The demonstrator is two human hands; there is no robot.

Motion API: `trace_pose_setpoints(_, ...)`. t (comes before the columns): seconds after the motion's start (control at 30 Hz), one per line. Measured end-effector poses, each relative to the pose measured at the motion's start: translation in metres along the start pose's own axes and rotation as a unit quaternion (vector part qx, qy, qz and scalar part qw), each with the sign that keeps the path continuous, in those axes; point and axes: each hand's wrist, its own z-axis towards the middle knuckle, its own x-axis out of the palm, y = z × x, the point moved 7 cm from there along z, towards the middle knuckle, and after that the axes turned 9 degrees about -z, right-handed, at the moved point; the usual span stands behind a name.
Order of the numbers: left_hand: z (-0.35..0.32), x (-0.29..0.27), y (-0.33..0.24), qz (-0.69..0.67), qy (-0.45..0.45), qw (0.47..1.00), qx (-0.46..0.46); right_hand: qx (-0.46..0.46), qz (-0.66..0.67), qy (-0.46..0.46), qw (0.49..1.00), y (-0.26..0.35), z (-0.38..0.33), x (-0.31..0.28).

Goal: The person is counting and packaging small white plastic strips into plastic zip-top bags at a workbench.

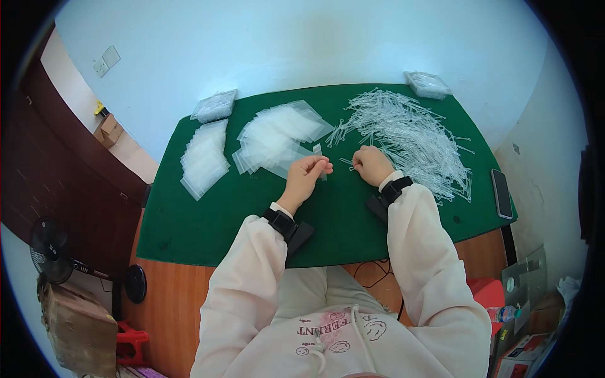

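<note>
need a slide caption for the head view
Left hand holding a small clear item, right hand by a heap of thin clear pieces, clear bags on the green table.

The surface [189,236] before me is green, with a curved rear edge. Left bags [206,160]: clear, fanned in an overlapping row along my left side. Centre bags [277,129]: clear, in a loose overlapping heap. Sticks [413,135]: clear, thin, piled at right. Left pack [214,106]: rear left corner. Right pack [428,85]: rear right corner. Phone [501,192]: at the edge on my right.
</note>
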Motion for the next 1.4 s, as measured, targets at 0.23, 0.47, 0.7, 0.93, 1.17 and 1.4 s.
trace_pose_setpoints(0.23,0.002,0.003,0.001,-0.017,0.005,0.999,-0.028,-0.042,0.004,-0.028,0.999,0.005,0.002,-0.003)
trace_pose_setpoints(0.47,0.0,0.004,0.004,-0.011,0.004,0.999,-0.052,-0.004,0.288,-0.1,0.952,0.024,0.006,-0.024)
trace_pose_setpoints(0.7,-0.009,0.019,0.002,0.067,0.104,0.988,-0.092,0.023,0.552,-0.015,0.834,0.041,-0.001,-0.012)
trace_pose_setpoints(0.93,-0.014,0.037,0.0,-0.061,0.136,0.979,-0.14,0.052,0.584,-0.036,0.809,0.026,0.002,-0.007)
trace_pose_setpoints(1.17,-0.014,0.034,0.003,-0.053,0.167,0.977,-0.124,0.06,0.544,-0.043,0.836,0.029,0.001,-0.005)
trace_pose_setpoints(1.4,-0.006,0.021,0.003,-0.082,0.094,0.99,-0.07,0.062,0.265,-0.073,0.96,0.005,-0.003,-0.036)
